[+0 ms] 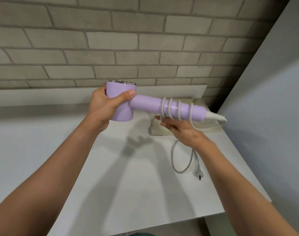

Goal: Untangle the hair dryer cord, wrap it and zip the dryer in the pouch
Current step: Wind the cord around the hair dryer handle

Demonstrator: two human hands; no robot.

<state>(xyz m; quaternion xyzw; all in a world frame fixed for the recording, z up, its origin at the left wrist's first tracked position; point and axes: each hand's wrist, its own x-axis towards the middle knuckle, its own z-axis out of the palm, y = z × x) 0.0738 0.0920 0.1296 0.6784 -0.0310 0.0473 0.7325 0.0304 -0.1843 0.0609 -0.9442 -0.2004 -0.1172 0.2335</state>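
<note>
Head view: the left hand (102, 106) holds the lilac hair dryer (145, 104) clear above the bench (128, 184). Its fingers (126, 95) are clenched round the short barrel, thumb on top. The handle sticks out to the right of those fingers. The white cord (179, 109) makes four loose turns around the handle, directly above the right hand (184, 132).

The right hand's fingers lie fairly straight under the handle with the cord crossing them. Motion blur hides whether they pinch it, so I cannot tell. Below and nearer than those fingers, the rest of the cord loops on the bench and ends at the plug (199, 173).

The dryer looks like smooth, rigid plastic, probably light but slick. The barrel is a sound place to hold it, since that leaves the handle free for winding. The cord is soft and springy, and its turns are widely spaced, so they would likely slide or uncoil if tension drops. It is best gripped close to the last turn.

A beige pouch (211, 128) lies flat on the bench just beyond the right fingers. Nothing appears to be inside it, and I cannot tell whether its zip is open.
</note>
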